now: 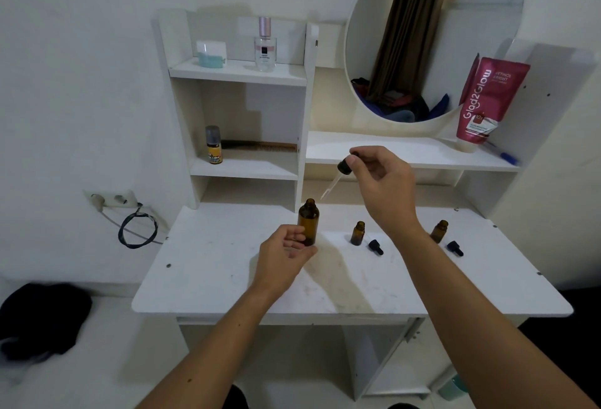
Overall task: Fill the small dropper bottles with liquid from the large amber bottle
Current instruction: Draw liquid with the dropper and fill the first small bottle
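The large amber bottle (308, 221) stands uncapped on the table (208, 265), left hand (286, 254) curled round its base. Just above-right, the right hand (380, 177) pinches the dropper (338, 176). Transfer seems underway; next, aim its tip into the nearer small bottle (357, 233) to the right.

The near half of the white scuffed tabletop (227, 281) lay bare, leaving open passage from the front edge. Further back stood a row of obstacles: the tall uncapped amber glass bottle (309, 218), two small amber dropper bottles (357, 233) (439, 231), and two black dropper caps (376, 247) (455, 248) lying beside them. Behind, the white shelf unit (302, 135) and the low white ledge (390, 151) under the round mirror (432, 34) closed off the back.
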A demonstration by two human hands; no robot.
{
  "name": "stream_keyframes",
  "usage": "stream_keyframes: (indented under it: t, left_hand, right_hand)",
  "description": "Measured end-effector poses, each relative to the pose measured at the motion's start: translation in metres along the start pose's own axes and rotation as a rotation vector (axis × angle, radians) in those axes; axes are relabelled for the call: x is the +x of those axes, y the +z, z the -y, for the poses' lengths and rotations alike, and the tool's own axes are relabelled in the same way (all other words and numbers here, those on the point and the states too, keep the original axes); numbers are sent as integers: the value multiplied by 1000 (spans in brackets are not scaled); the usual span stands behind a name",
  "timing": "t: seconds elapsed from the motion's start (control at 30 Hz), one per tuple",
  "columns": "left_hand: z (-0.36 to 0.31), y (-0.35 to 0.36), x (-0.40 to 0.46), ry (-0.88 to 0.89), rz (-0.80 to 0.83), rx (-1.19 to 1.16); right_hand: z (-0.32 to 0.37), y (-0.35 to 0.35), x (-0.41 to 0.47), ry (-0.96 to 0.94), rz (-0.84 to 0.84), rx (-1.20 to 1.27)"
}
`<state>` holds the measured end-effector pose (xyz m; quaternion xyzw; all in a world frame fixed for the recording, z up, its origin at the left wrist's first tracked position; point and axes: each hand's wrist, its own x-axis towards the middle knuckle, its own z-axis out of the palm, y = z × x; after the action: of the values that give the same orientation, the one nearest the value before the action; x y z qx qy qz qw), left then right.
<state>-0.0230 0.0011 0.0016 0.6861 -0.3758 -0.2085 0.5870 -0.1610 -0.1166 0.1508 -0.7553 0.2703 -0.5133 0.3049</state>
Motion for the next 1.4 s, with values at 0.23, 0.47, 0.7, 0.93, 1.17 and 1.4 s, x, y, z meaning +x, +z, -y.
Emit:
stream_keyframes:
  t: [0.23,0.47,0.7,0.93,1.17,1.4]
  left_hand:
    - [1,-2,19,-22,-107,48]
    - [-2,2,30,-48,-3,25]
    - [3,1,31,-30,-12,7]
    - [8,1,32,-1,-19,53]
    - [10,2,31,-16,-20,82]
    - [8,5,29,-32,-68,128]
  right_hand:
    - [-1,19,3,8,34,16]
    - [-15,37,1,7,120,-71]
    - [-31,56,-9,68,195,-158]
    - [-35,60,-13,86,193,-162]
    - [-35,60,-14,66,195,-172]
    - [-10,41,0,25,103,-51]
